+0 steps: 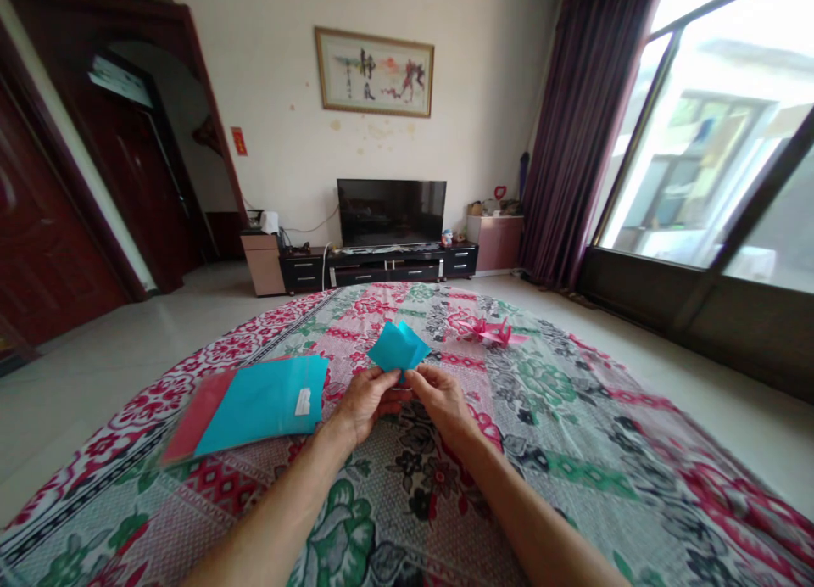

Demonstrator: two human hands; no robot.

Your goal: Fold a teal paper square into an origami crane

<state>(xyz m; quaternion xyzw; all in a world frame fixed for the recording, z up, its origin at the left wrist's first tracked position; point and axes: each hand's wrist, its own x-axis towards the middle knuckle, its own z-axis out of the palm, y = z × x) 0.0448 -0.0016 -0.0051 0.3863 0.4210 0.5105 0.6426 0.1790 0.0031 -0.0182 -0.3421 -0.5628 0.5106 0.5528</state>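
A folded piece of blue origami paper (398, 347) is held up over the table, its flaps spreading upward. My left hand (369, 400) pinches its lower tip from the left, thumb on top. From the right, my right hand (440, 396) pinches the same lower end, close beside the left thumb. Beyond and to the right, pink folded paper cranes (493, 331) rest on the cloth; how many is hard to tell. Left of my hands lies a pack of blue and red paper sheets (260, 400) with a small white label.
A patterned tablecloth (560, 434) covers the round table. Past its far edge stand a low black cabinet (394, 269) and a television (392, 212). A purple curtain (572, 137) and window are on the right, dark red doors on the left.
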